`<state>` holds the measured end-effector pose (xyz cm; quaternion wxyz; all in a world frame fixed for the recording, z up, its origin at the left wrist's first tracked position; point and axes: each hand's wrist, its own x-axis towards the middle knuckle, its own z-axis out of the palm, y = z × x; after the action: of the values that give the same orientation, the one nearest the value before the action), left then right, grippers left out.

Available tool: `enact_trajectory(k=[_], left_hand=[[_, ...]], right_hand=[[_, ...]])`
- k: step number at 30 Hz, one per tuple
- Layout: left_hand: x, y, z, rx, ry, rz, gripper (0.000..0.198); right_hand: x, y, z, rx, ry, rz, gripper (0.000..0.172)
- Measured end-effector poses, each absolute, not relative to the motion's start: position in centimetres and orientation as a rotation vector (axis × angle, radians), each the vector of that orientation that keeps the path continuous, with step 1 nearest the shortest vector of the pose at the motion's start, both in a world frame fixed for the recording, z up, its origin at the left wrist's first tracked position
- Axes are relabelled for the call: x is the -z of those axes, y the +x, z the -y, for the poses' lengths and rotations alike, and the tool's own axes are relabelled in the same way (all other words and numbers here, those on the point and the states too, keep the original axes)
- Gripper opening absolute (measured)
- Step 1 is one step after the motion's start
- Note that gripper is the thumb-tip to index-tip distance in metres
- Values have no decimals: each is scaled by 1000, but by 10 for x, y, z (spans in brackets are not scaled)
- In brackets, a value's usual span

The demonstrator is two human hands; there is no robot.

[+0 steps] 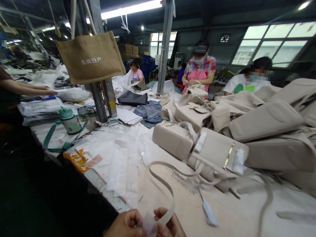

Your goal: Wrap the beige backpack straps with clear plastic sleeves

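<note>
A beige strap (pixel 172 205) is gripped by the right hand (pixel 175 236), the nearer one; a translucent sheet (pixel 148 227) is pinched by the left hand (pixel 121 231), just beside it. Beyond the right hand, the strap's long axis is curved forward toward a bag (pixel 213 152).
</note>
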<state>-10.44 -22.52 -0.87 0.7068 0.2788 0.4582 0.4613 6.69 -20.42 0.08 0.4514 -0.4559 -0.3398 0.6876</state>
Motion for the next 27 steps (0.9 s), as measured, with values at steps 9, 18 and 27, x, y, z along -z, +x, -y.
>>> enact_trajectory(k=[9,18,27], left_hand=[[-10,-99,224,-1128,613,-1127,37],[-7,-90,223,-1167,578,-1062,36],[-20,-89,220,-1142,617,-1118,31]], right_hand=[[-11,61,191,-1744,-1006,717,46],[-15,60,188,-1950,-799,594,54],[-4,59,192,-1852,-959,703,48]])
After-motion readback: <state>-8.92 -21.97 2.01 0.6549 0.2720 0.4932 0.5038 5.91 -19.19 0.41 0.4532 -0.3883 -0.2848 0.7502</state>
